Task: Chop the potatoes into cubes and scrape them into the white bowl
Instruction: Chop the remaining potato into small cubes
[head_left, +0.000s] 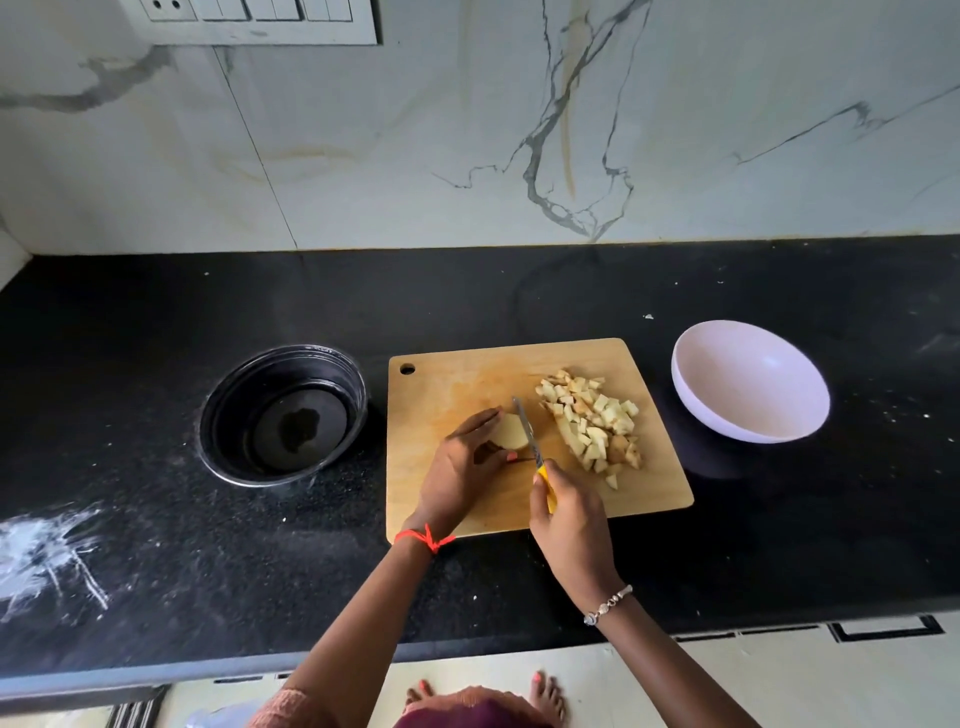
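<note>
A wooden cutting board (447, 395) lies on the black counter. My left hand (462, 467) holds a pale potato piece (510, 432) down on the board with curled fingers. My right hand (569, 514) grips the yellow handle of a small knife (530, 439), whose blade rests against the right side of the potato piece. A heap of potato cubes (592, 421) sits on the right half of the board. The white bowl (748, 382) stands tilted on the counter to the right of the board, with nothing in it.
A black round bowl (283, 413) holding a little liquid stands left of the board. White smears (47, 551) mark the counter at the far left. A marble wall rises behind, with a switch panel (249, 18) at top left. The counter's front edge runs below my arms.
</note>
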